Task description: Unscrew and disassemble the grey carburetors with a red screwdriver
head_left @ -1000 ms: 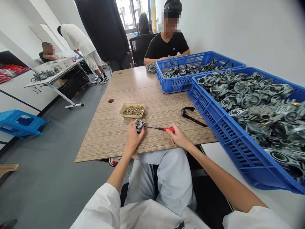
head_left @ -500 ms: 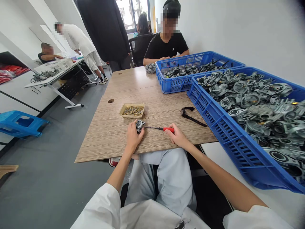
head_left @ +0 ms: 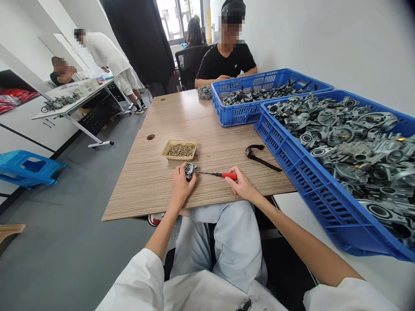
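Observation:
My left hand (head_left: 182,183) is closed around a small grey metal carburetor body (head_left: 189,170), steadying it at the near part of the wooden table. My right hand (head_left: 240,183) grips a screwdriver (head_left: 228,176) by its red handle. The dark shaft points left, and its tip reaches the right side of the carburetor body; whether it sits in a screw is too small to tell. Just beyond my left hand is a cream tray (head_left: 165,155) holding many small brass and silver-coloured parts.
A black wristwatch (head_left: 259,157) lies right of the screwdriver. Two blue crates stand along the right: a near crate (head_left: 292,190) heaped with metal castings and a farther crate (head_left: 238,119). Across the table sits a person (head_left: 227,65). A blue stool (head_left: 29,166) stands on the floor at left.
My hands, the carburetor body and the screwdriver hold almost the same place. In the background, the person in dark clothing has shifted slightly left.

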The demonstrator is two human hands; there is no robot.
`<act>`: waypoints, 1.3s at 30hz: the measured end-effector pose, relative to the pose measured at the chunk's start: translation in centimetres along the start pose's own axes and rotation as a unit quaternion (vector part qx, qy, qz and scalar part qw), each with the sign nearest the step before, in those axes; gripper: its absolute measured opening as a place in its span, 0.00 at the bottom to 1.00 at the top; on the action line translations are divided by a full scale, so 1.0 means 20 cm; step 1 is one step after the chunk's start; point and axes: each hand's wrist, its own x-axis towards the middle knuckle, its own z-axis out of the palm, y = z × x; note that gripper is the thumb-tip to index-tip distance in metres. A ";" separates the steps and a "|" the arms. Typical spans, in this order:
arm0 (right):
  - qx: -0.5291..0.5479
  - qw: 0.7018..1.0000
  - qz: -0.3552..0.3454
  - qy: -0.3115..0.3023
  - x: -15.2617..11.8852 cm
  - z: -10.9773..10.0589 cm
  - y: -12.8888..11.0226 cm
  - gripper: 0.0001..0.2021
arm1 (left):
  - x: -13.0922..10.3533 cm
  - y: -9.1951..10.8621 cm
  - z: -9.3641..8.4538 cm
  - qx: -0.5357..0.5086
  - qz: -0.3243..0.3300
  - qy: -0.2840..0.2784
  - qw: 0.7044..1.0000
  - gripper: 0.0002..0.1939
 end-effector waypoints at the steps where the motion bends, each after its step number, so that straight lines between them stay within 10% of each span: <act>1: 0.001 1.000 0.000 -0.001 0.00 0.00 0.00 0.15 | 0.00 0.00 0.00 -0.001 -0.001 0.001 1.000 0.27; 39: 0.010 1.000 0.003 -0.008 -0.01 0.00 -0.02 0.15 | 0.00 0.01 0.01 -0.002 -0.006 0.008 1.000 0.25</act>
